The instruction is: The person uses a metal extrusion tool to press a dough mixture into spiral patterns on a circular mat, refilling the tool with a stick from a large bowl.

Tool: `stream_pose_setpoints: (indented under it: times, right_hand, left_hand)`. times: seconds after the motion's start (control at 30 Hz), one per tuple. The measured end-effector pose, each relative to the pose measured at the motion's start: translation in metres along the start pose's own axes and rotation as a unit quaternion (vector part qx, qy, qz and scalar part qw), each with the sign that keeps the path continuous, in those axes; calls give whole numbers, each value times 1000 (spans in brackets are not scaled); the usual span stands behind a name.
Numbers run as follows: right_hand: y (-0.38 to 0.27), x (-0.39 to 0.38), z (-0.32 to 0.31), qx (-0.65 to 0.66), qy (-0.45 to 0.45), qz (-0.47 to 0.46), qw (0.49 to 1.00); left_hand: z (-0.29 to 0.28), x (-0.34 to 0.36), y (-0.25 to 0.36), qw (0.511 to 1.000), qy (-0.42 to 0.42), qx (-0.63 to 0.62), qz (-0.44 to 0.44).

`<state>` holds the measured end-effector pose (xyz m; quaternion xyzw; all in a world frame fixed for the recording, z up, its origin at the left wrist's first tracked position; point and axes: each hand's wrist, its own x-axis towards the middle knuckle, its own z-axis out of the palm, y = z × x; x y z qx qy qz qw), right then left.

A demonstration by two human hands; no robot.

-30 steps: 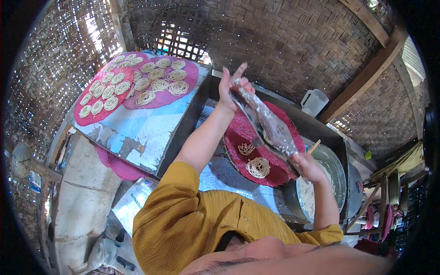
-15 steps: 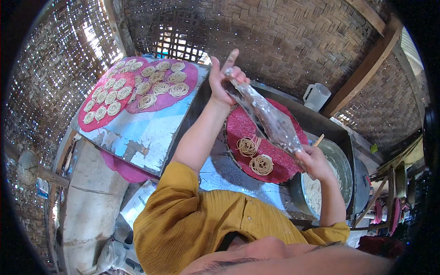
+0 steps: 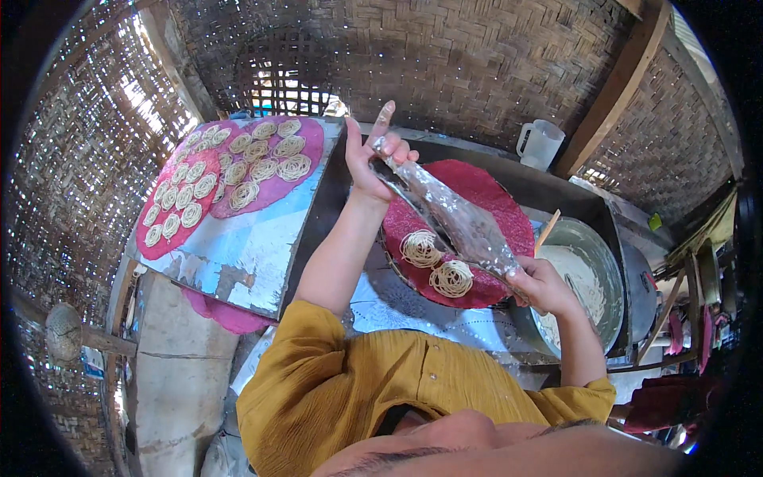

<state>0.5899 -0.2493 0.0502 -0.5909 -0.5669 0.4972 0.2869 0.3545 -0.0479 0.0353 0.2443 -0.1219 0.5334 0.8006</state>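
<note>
A long grey-brown hand press (image 3: 469,226), smeared with white dough, slants across in front of me. My left hand (image 3: 377,163) grips its far end, fingers curled round it, index finger and thumb stretched out. At the near right end, my right hand (image 3: 540,285) is wrapped round it. Beneath the press lies a round red mat (image 3: 497,183) on a tray. Two nests of pale dough strands sit there: one nest (image 3: 420,248) by the left edge, the other nest (image 3: 451,279) nearer me. The underside of the press is hidden.
To the right stands a metal basin (image 3: 612,318) of pale dough, with a wooden stick (image 3: 548,230) at its rim. A clear plastic jug (image 3: 541,145) stands behind. Pink mats (image 3: 225,208) with several nests cover part of the blue-white table (image 3: 262,238) at left.
The press and both hands have shifted slightly left in the picture as the view moved. Strands seen beside the far nest earlier no longer show separately. Both hands keep hold.
</note>
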Motion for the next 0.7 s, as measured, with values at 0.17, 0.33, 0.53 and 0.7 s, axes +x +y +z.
stream_pose_setpoints:
  times: [0.17,0.33,0.53,0.7]
  right_hand:
    - [6,-3,-1,30,14,21,999]
    - [27,8,-3,70,7,0,998]
    - [27,18,0,50,32,-8,998]
    - [28,24,-1,54,67,-5,996]
  left_hand:
    - [-16,8,-21,999,9,-36,-39]
    - [-52,-28,-69,798,123,443,-390]
    - [-65,-40,-70,799,69,457,-385]
    - [-93,-49,-66,709,15,603,-366]
